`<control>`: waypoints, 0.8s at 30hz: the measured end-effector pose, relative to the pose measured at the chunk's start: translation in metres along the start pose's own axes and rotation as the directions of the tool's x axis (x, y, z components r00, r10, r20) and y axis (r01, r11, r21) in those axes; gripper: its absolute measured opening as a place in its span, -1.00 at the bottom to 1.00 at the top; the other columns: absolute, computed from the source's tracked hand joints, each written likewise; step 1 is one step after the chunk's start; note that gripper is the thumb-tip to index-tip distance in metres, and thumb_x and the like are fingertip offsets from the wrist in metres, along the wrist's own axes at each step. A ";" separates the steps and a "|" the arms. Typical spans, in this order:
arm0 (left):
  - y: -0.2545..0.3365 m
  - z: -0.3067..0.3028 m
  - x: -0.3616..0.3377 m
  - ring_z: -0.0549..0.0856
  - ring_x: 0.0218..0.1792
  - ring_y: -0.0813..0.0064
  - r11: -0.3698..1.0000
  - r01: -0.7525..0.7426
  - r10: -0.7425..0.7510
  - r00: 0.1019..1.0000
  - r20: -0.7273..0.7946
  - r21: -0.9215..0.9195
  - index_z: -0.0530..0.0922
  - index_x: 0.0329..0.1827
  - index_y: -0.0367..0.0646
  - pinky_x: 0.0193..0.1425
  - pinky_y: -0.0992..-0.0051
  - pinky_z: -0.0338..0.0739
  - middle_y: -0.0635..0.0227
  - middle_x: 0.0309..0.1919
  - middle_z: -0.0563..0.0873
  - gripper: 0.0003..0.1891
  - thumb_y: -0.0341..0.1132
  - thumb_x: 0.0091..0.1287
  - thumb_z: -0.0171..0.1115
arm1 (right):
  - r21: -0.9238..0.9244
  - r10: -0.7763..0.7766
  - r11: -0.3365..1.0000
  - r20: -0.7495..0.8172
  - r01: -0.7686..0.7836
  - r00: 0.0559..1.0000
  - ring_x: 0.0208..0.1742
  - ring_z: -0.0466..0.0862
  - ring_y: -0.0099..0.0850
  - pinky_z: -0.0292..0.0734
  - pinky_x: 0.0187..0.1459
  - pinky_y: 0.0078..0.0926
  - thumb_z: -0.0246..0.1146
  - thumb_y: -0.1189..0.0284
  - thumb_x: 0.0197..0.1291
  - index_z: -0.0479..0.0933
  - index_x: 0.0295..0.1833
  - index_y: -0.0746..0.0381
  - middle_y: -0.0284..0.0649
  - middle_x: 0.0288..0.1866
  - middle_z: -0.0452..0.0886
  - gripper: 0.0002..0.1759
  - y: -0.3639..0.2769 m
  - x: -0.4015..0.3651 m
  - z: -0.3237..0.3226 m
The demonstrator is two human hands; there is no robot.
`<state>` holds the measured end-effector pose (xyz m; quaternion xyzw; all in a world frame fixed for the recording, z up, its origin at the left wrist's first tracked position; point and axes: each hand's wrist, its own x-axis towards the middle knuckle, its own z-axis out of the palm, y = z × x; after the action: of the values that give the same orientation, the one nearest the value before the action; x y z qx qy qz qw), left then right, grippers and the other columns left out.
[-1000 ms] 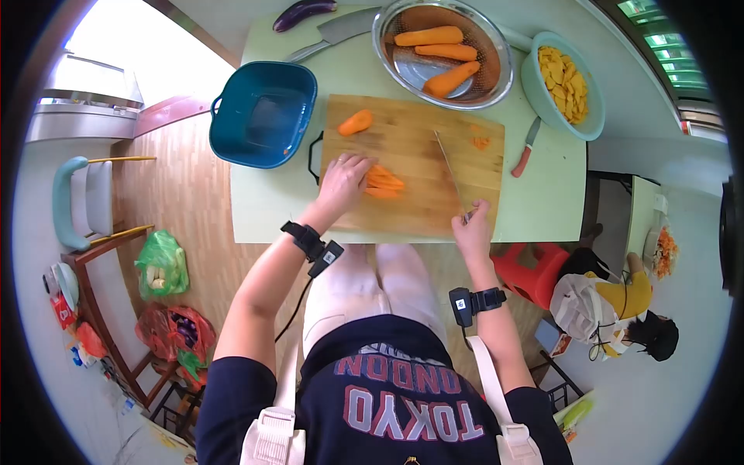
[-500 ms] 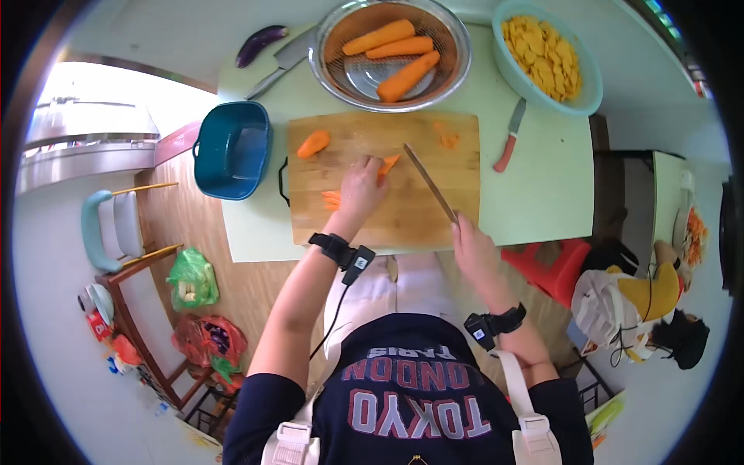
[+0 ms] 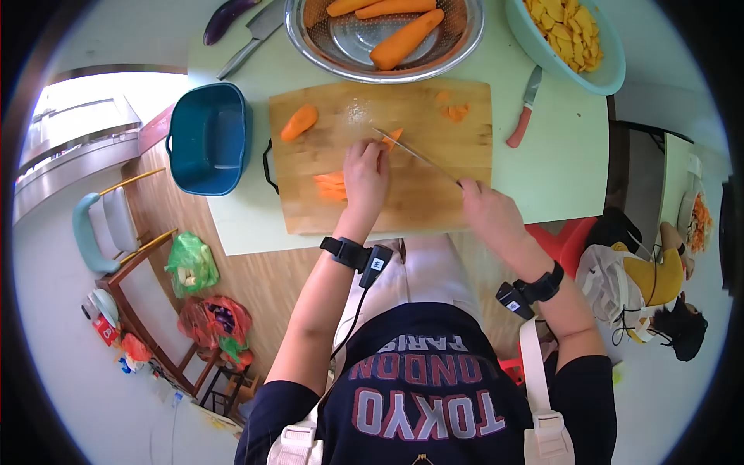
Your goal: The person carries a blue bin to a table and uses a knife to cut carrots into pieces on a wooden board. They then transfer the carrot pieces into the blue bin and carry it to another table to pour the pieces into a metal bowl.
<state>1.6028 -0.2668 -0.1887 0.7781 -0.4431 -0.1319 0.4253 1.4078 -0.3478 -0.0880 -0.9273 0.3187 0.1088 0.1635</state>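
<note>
On the wooden cutting board (image 3: 426, 209), my left hand (image 3: 366, 174) has its fingers bent and pressed down on a carrot piece (image 3: 394, 138). My right hand (image 3: 490, 213) is wrapped round the handle of a kitchen knife (image 3: 422, 160). The blade slants up to the left, and its front part meets the carrot piece beside my left fingertips. Carrot slices (image 3: 331, 186) lie left of my left hand. Farther up on the left is a larger carrot chunk (image 3: 299, 122), and orange scraps (image 3: 456, 113) rest at the upper right of the board.
A metal colander (image 3: 298, 46) with whole carrots stands behind the board. To the left are a blue basin (image 3: 183, 139), a cleaver (image 3: 263, 22) and an eggplant (image 3: 226, 19). A red-handled knife (image 3: 525, 112) and a bowl of yellow slices (image 3: 616, 74) are right. Another person (image 3: 651, 283) sits far right.
My right hand has brought the knife left, so the blade now meets the carrot piece by my left fingers. My left hand stays on the piece. The whole view has shifted slightly.
</note>
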 end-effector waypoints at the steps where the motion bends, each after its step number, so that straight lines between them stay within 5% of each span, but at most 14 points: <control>1: 0.000 -0.001 0.000 0.53 -0.26 0.14 1.000 0.004 -0.004 1.000 -0.005 -0.008 0.54 -0.36 -0.22 -0.19 0.28 0.45 0.20 -0.32 0.59 -0.92 -0.55 0.08 0.21 | -0.014 0.000 1.000 0.065 0.001 0.998 -0.49 0.64 -0.17 0.58 -0.48 -0.30 0.07 0.54 0.11 0.32 -0.14 0.30 -0.09 -0.45 0.54 -0.81 0.001 0.002 -0.002; 6: -0.003 0.000 0.001 0.54 -0.25 0.14 0.999 0.027 -0.027 1.000 0.012 -0.027 0.55 -0.37 -0.22 -0.18 0.28 0.45 0.20 -0.31 0.59 -0.91 -0.56 0.07 0.21 | 0.023 -0.002 1.000 0.236 -0.004 0.972 -0.49 0.63 -0.10 0.54 -0.50 -0.23 0.08 0.54 0.09 0.29 -0.18 0.32 -0.04 -0.49 0.55 -0.82 0.007 0.016 -0.007; 16: -0.002 -0.001 -0.002 0.52 -0.25 0.17 0.999 -0.008 0.008 1.000 -0.016 0.040 0.56 -0.35 -0.18 -0.19 0.28 0.41 0.24 -0.32 0.56 -0.91 -0.52 0.08 0.22 | 0.099 0.028 0.993 0.328 -0.064 0.944 -0.41 0.60 0.03 0.49 -0.43 -0.08 0.04 0.51 0.13 0.28 -0.14 0.34 0.06 -0.46 0.56 -0.80 0.014 0.046 0.010; 18: -0.001 -0.003 -0.005 0.51 -0.25 0.17 1.000 0.012 -0.011 0.999 -0.038 0.026 0.55 -0.34 -0.17 -0.20 0.29 0.40 0.24 -0.31 0.56 -0.90 -0.52 0.08 0.22 | 0.298 -0.014 0.952 0.270 -0.069 0.963 -0.40 0.59 0.07 0.48 -0.41 -0.02 0.02 0.49 0.15 0.27 -0.14 0.34 0.06 -0.44 0.57 -0.81 0.023 0.049 0.003; 24: 0.000 -0.008 -0.002 0.50 -0.23 0.16 0.994 -0.001 0.002 1.000 -0.009 0.108 0.53 -0.29 -0.15 -0.20 0.28 0.39 0.24 -0.29 0.55 -0.86 -0.51 0.09 0.21 | 0.033 0.005 0.999 0.241 -0.014 0.970 -0.45 0.63 -0.02 0.54 -0.46 -0.16 0.04 0.51 0.15 0.28 -0.20 0.31 -0.01 -0.48 0.56 -0.86 -0.005 0.016 -0.007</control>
<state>1.6066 -0.2608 -0.1843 0.8002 -0.4482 -0.1038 0.3848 1.4241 -0.3550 -0.0854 -0.9026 0.3029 0.2158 0.2167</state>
